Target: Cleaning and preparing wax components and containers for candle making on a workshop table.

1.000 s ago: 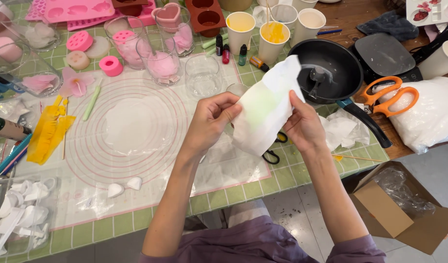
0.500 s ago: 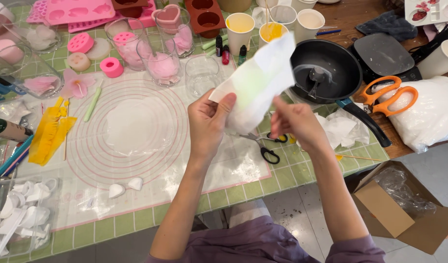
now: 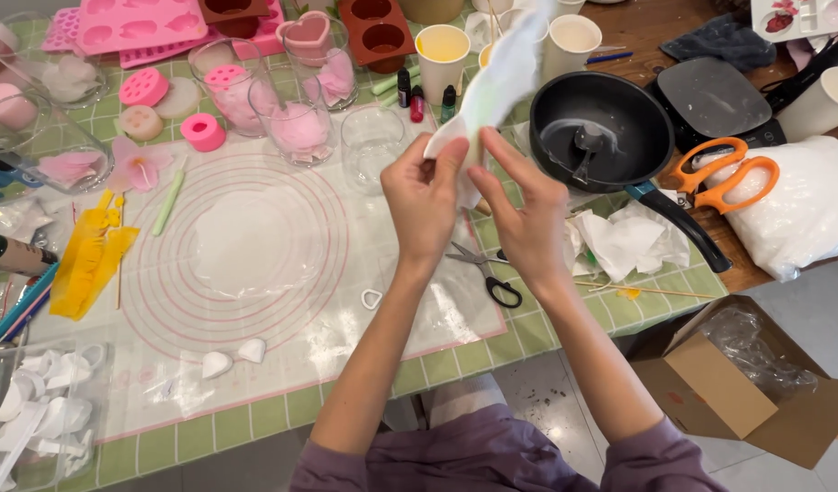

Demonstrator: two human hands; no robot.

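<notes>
Both hands pinch the lower end of a soft white piping bag, raised over the mat.

The left hand point(image 3: 425, 196) and right hand point(image 3: 525, 211) are closed on the narrow bottom of the white bag point(image 3: 497, 84), fingertips meeting at its tip while the wide end stands up and away from the grip. Just below the grip lie small black-handled scissors point(image 3: 488, 273) on the clear silicone mat point(image 3: 255, 246); to the right sits a black pan point(image 3: 601, 137), and orange scissors point(image 3: 724, 173) lie further right. The step in hand looks like readying the tip; it calls for a firm pinch.

open brown cardboard box point(image 3: 710, 383) on floor, white plastic bag point(image 3: 802, 214) on table
</notes>
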